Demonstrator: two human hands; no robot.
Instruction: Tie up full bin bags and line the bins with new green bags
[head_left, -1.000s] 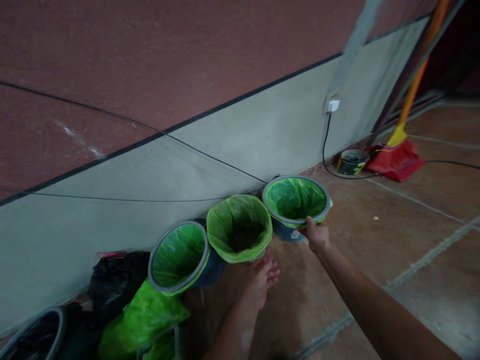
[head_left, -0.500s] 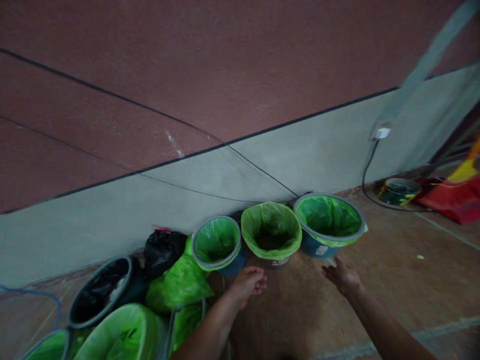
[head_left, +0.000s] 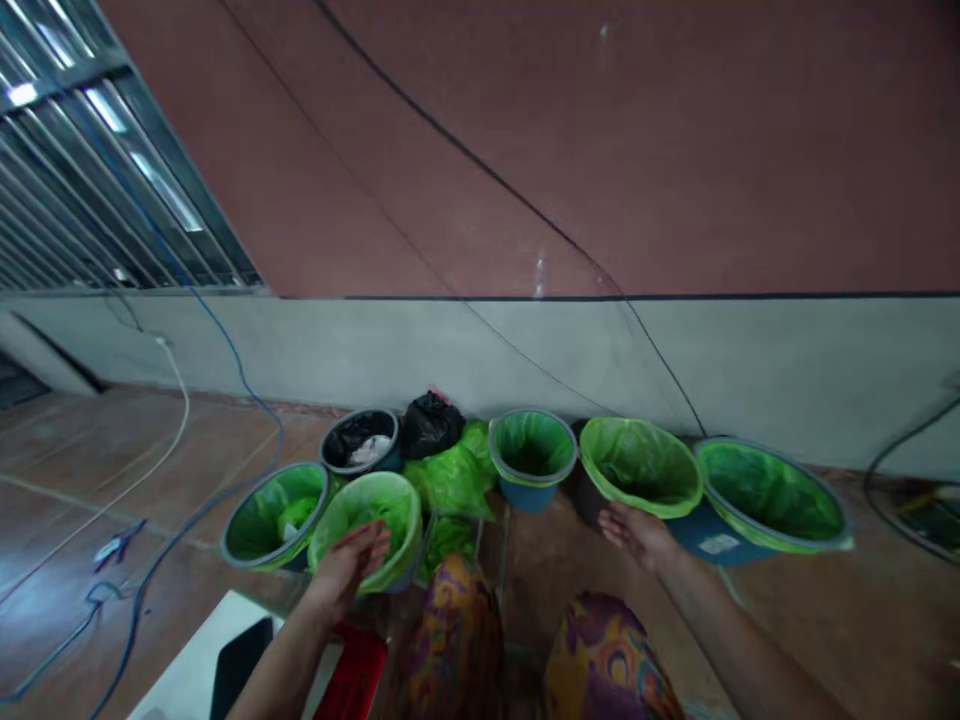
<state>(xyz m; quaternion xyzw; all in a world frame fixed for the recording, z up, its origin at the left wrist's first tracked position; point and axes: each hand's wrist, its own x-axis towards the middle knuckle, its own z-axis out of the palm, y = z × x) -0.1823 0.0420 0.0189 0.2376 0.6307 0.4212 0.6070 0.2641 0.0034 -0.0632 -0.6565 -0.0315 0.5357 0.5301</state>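
A row of small bins lined with green plastic bags stands on the floor along the wall. My left hand (head_left: 351, 565) hovers with loose fingers over a green-lined bin (head_left: 369, 520) at the near left and holds nothing. My right hand (head_left: 639, 535) is spread open just in front of another green-lined bin (head_left: 639, 466), apart from its rim. A wide blue bin with a green liner (head_left: 772, 498) sits to the right of that hand. My knees in patterned cloth (head_left: 525, 655) show at the bottom.
More bins stand at the left: a green-lined one (head_left: 274, 512), a black-lined one (head_left: 360, 442) and a small blue one (head_left: 531, 458). A tied black bag (head_left: 431, 423) and loose green bags (head_left: 450, 480) lie between them. Cables (head_left: 187, 500) trail over the tiled floor. A red object (head_left: 352, 680) lies below.
The view has swung left, showing more bins and a window grille. My right hand let go of the wide blue bin's rim and pulled back; my left hand moved over the near-left bin.
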